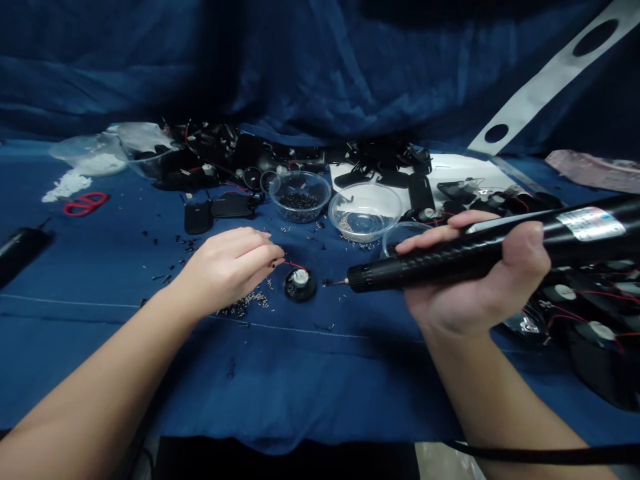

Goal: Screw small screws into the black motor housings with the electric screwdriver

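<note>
My right hand [465, 307] is closed around a black electric screwdriver [440, 263] with a silver label. The thin bit points left, with small dark bits, perhaps screws, at its tip. Just left of that tip, a small round black part [295, 291] with a white motor-like centre [300, 278] lies on the blue cloth. My left hand [235, 267] has its fingers pinched together beside this part. A red wire [295, 265] runs from the part toward those fingertips. Something tiny and dark shows there; I cannot tell what it is. Loose small screws [255, 300] lie under my left hand.
Clear tubs hold black screws [299, 201] and small metallic screws [347, 228]. Red scissors [86, 204] lie at the left, near another black tool [23, 252]. Black housings [197, 217] and wired parts [565, 292] are piled behind and at right. A cable [540, 456] crosses my right forearm.
</note>
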The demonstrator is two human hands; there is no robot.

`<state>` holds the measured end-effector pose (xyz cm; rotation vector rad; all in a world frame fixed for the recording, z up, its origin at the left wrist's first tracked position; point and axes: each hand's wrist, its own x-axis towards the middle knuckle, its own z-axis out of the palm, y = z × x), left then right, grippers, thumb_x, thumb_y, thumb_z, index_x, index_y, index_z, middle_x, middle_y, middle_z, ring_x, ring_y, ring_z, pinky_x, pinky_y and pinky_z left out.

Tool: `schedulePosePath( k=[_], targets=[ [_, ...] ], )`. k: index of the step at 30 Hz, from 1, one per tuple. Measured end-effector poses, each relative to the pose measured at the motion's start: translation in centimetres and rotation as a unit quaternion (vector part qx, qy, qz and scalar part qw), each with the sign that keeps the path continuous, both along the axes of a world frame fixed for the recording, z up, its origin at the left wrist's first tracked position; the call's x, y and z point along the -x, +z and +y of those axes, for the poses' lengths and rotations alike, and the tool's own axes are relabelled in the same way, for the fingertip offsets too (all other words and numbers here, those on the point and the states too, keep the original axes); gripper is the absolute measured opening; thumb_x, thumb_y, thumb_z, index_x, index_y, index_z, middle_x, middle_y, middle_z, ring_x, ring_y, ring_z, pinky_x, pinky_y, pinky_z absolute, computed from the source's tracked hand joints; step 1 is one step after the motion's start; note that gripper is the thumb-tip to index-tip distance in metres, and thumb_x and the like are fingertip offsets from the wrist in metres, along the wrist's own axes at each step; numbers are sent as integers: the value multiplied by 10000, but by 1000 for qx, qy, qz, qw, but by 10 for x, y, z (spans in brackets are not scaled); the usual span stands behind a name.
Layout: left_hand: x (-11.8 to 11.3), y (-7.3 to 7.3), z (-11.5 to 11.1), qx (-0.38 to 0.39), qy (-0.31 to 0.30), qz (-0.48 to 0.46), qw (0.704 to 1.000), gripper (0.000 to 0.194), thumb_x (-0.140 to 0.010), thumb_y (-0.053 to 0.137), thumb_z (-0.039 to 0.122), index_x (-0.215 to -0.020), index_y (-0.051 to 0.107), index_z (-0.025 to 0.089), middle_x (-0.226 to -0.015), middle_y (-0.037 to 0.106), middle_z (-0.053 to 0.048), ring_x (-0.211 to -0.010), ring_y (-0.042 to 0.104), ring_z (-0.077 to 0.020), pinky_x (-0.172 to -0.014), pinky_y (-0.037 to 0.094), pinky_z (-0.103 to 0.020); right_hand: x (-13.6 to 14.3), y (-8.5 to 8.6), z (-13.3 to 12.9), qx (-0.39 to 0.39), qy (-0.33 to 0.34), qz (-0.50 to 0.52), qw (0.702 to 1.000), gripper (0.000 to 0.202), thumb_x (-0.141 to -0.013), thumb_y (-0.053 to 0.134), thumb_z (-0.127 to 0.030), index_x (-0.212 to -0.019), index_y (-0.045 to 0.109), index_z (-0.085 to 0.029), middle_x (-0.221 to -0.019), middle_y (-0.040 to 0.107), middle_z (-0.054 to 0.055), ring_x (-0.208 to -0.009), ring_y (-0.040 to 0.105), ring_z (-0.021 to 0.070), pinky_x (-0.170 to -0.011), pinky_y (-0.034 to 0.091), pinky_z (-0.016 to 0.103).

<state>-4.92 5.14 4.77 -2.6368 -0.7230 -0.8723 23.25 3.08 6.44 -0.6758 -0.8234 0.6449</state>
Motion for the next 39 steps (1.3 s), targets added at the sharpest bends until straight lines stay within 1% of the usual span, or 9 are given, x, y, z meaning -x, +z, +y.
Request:
schedulePosePath(
  k=[3,7,12,15,19,23,27,33,39],
  targets=[
    [-2,2,-2,-48,27,16,998,76,-986,639,148,-1013,708,163,-813,708,-35,-673,657,-155,-588,517,-266,-1,0,-1,0,4,-5,1000,430,-937,530,-582,-822,675,-194,-541,640,-14,-466,681,181,-399,532,281],
    [-4,7,-10,-70,46,41,996,93,-981,636,144,-1021,719,155,-745,654,-3,-554,578,-122,-486,412,-250,-1,0,-1,3,6,-8,1000,436,-917,565,-608,-828,660,-192,-540,633,-15,-470,688,190,-411,527,280],
    [-5,16,-23,86,7,-7,996,85,-983,656,181,-1042,715,185,-731,665,26,-565,597,-96,-528,428,-223,-1,0,0,17,8,1,1000,456,-897,585,-641,-827,646,-194,-549,650,-9,-474,686,187,-436,534,289],
    [-8,19,-27,200,-33,-40,978,83,-970,717,243,-1040,714,200,-802,727,20,-609,632,-81,-573,458,-198,-1,0,0,14,13,10,1000,440,-901,583,-626,-832,653,-197,-566,639,-18,-486,683,174,-455,549,293],
    [-13,20,-29,282,-67,-60,955,164,-929,796,324,-998,739,187,-807,750,12,-569,592,-73,-561,467,-195,-3,2,1,8,-3,7,1000,459,-904,573,-643,-813,652,-199,-553,610,-24,-479,677,163,-440,538,274],
    [-18,19,-32,362,-78,-78,925,154,-920,790,273,-1050,792,190,-812,776,1,-621,659,-91,-605,533,-193,-4,3,4,-2,-8,9,1000,456,-914,559,-637,-800,654,-206,-536,604,-29,-466,668,156,-428,523,261],
    [-23,14,-34,400,-70,-105,908,193,-932,744,197,-1111,816,208,-884,823,-16,-682,732,-109,-590,557,-180,-5,3,4,-1,-2,17,1000,427,-923,560,-606,-804,665,-210,-550,604,-45,-471,663,144,-423,525,258],
    [-27,10,-34,436,-43,-141,888,172,-927,747,185,-1083,819,186,-742,794,1,-589,708,-94,-532,544,-150,-4,4,2,7,-4,18,1000,437,-936,538,-606,-808,678,-212,-558,629,-43,-476,674,145,-409,526,251],
    [-30,11,-35,472,-27,-169,865,152,-861,805,186,-1013,812,191,-880,823,-24,-685,742,-102,-589,589,-144,-3,4,3,-5,-17,30,999,433,-917,576,-591,-786,677,-191,-549,601,-48,-464,660,135,-407,529,247]
  ],
)
